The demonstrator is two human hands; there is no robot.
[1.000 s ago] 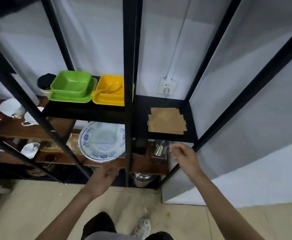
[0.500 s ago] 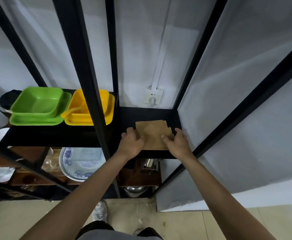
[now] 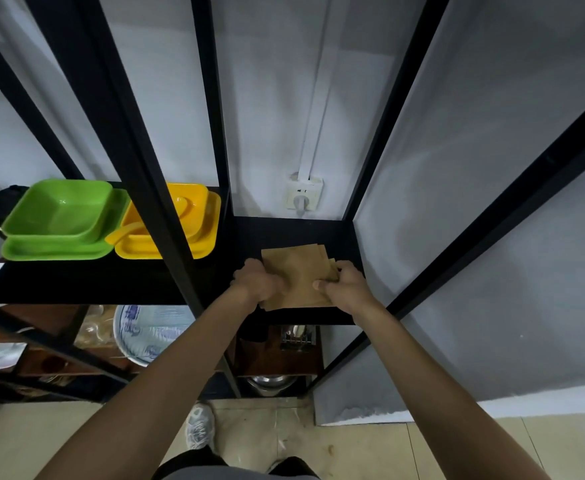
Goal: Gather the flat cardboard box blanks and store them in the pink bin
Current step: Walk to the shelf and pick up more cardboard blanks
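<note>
A small stack of flat brown cardboard blanks (image 3: 298, 271) lies on the black shelf (image 3: 284, 230) in the right bay of a black metal rack. My left hand (image 3: 254, 280) grips the stack's left edge and my right hand (image 3: 344, 282) grips its right edge, fingers curled over the card. The sheets are slightly fanned at the far right corner, and the stack's near edge reaches the shelf's front. No pink bin is in view.
A green bowl on a green plate (image 3: 59, 220) and a yellow bowl with a spoon (image 3: 170, 230) sit on the same shelf to the left. A black upright post (image 3: 152, 188) divides the bays. A blue-patterned plate (image 3: 152, 334) and metal kitchenware sit lower down. A wall socket (image 3: 303, 199) is behind.
Both hands rose from below the shelf, reached the cardboard stack and closed on its two sides. The stack has slid toward the shelf's front edge.
</note>
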